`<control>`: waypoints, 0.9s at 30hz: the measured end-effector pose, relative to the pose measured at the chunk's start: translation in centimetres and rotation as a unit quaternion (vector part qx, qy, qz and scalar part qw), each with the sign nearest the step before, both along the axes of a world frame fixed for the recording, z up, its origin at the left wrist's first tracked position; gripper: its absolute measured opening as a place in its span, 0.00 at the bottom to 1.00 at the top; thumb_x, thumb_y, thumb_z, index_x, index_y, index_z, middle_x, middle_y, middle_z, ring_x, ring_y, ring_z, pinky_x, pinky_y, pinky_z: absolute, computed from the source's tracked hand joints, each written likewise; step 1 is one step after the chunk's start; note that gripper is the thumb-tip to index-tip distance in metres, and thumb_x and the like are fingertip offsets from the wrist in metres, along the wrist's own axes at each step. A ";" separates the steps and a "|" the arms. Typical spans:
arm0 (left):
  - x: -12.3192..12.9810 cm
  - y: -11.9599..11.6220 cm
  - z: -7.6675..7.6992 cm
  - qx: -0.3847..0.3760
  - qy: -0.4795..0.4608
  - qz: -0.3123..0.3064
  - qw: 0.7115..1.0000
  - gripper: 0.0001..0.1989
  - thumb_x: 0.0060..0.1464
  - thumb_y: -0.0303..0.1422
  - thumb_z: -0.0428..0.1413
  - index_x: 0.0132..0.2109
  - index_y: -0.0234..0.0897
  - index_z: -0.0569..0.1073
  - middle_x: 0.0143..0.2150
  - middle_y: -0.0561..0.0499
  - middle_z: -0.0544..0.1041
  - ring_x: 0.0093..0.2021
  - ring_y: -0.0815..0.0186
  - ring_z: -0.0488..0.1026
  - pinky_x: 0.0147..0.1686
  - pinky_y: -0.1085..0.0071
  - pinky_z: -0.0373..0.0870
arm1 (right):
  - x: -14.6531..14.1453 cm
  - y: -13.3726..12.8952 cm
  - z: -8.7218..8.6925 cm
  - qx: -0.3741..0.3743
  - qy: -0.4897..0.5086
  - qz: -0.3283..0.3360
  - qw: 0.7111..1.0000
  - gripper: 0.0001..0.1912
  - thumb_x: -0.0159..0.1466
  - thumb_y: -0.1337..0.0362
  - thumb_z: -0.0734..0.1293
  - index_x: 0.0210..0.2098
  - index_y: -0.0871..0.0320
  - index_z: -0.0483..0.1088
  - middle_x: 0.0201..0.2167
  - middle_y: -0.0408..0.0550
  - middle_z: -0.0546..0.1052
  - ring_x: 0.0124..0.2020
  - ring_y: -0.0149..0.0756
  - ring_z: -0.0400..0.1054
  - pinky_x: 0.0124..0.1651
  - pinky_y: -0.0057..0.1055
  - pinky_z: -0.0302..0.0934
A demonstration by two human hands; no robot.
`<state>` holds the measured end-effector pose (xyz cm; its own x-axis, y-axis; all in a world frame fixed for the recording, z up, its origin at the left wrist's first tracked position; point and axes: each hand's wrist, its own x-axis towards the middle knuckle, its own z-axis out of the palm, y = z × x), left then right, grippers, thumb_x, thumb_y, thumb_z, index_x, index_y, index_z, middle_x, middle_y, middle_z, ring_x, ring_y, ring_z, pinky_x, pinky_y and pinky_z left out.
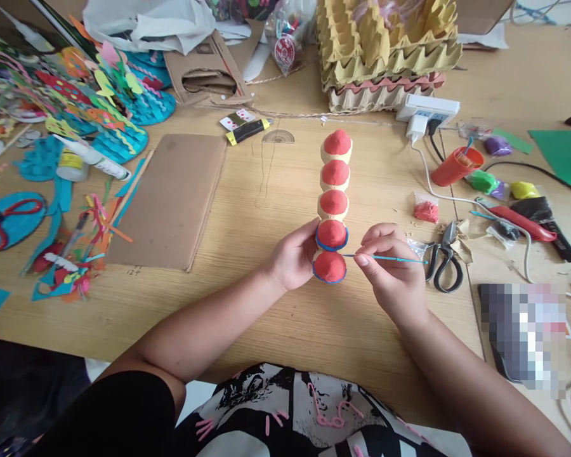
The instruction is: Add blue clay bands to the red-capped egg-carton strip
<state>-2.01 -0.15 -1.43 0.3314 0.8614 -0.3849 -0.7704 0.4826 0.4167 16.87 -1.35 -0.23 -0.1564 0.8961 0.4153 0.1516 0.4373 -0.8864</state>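
Observation:
My left hand (292, 257) grips the near end of an egg-carton strip (337, 183), a row of several cream cups with red domes on them. Blue edging runs around the rims of the two nearest cups; the farther rims are cream. Between thumb and fingers, my right hand (393, 270) pinches a thin blue stick (390, 258) with a twisted-looking shaft. Its dark tip points left and meets or nearly meets the strip's right side, between the two nearest domes. Whether it touches I cannot tell.
Right of my right hand lie black-handled scissors (445, 260) and a bag of red clay (426, 208). A red cup (457, 166), power strip (431, 109) and cables stand beyond. Cardboard (169, 200) and colourful paper crafts occupy the left; stacked egg trays (385, 76) are behind.

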 end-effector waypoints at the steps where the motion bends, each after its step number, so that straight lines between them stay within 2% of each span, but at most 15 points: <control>1: 0.1 -0.1 0.1 -0.001 0.000 0.001 1.000 0.13 0.70 0.34 0.55 0.40 0.34 0.80 0.36 0.51 0.82 0.34 0.71 0.79 0.37 0.76 0.74 | 0.1 0.0 0.2 0.012 -0.015 -0.004 1.000 0.04 0.66 0.61 0.76 0.35 0.51 0.79 0.39 0.45 0.73 0.43 0.38 0.71 0.49 0.42 0.66; 6: 0.3 -0.3 0.5 -0.010 -0.002 -0.017 1.000 0.15 0.71 0.36 0.54 0.40 0.32 0.80 0.37 0.49 0.83 0.34 0.69 0.79 0.38 0.74 0.75 | 0.1 0.0 0.6 0.053 -0.057 -0.031 0.996 0.06 0.66 0.58 0.77 0.34 0.50 0.80 0.36 0.45 0.71 0.40 0.38 0.69 0.45 0.41 0.67; 10: 0.3 -0.3 0.7 -0.002 -0.001 -0.027 1.000 0.18 0.73 0.37 0.51 0.40 0.32 0.80 0.36 0.49 0.82 0.34 0.69 0.79 0.37 0.72 0.74 | 0.1 0.1 0.7 0.065 -0.051 -0.025 0.996 0.04 0.65 0.60 0.77 0.34 0.49 0.81 0.36 0.44 0.70 0.39 0.37 0.68 0.44 0.40 0.66; 17: 0.3 -0.5 0.7 0.009 -0.006 -0.040 0.999 0.15 0.70 0.38 0.56 0.41 0.33 0.80 0.36 0.50 0.82 0.34 0.68 0.78 0.38 0.72 0.72 | 0.2 0.0 0.7 0.079 -0.052 -0.013 0.995 0.03 0.65 0.60 0.77 0.35 0.48 0.82 0.37 0.44 0.70 0.39 0.36 0.68 0.44 0.40 0.66; 27: 0.3 -0.6 1.0 0.016 -0.019 -0.048 0.999 0.14 0.69 0.38 0.57 0.39 0.34 0.80 0.34 0.50 0.81 0.32 0.68 0.77 0.37 0.71 0.72 | 0.1 0.1 0.8 0.093 -0.057 -0.008 0.994 0.02 0.64 0.60 0.78 0.35 0.46 0.82 0.36 0.43 0.70 0.39 0.36 0.68 0.43 0.40 0.66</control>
<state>-1.71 -0.75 -0.46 0.4274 0.8361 -0.3438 -0.7364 0.5426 0.4041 16.96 -1.28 0.60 -0.1973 0.8082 0.5549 0.2543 0.5888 -0.7672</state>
